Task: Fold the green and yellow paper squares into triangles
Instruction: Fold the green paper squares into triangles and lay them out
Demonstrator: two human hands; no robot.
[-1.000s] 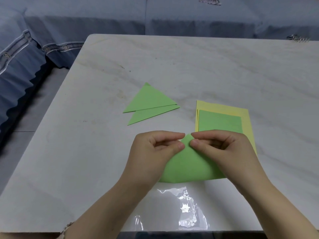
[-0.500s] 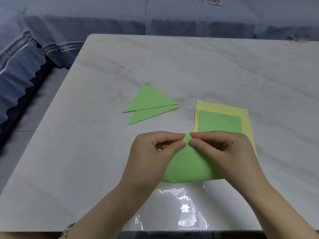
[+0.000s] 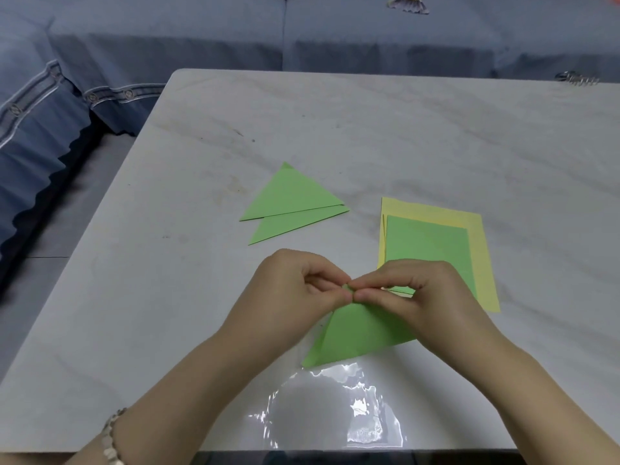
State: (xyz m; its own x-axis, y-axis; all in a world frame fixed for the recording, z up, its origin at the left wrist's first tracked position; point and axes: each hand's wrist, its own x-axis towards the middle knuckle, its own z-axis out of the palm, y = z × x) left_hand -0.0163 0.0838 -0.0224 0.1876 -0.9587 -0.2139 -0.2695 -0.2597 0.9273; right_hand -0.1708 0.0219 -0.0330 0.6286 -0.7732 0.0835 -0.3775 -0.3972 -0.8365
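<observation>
A green paper sheet (image 3: 360, 337), folded over into a triangle shape, lies near the table's front edge. My left hand (image 3: 295, 293) and my right hand (image 3: 416, 290) meet at its top corner, each pinching that tip between thumb and fingers. Two folded green triangles (image 3: 292, 203) lie overlapped further back on the left. To the right is a stack of flat squares: a green square (image 3: 432, 250) on top of yellow squares (image 3: 476, 236), partly hidden by my right hand.
The pale marble table (image 3: 436, 146) carries a clear plastic sleeve (image 3: 335, 407) at its front edge. A blue sofa (image 3: 201, 38) runs behind and to the left of the table. A small metal object (image 3: 576, 78) sits at the far right edge.
The green sheet's bulging fold has flattened into a sharper triangle. Both hands have drawn closer together at the top corner.
</observation>
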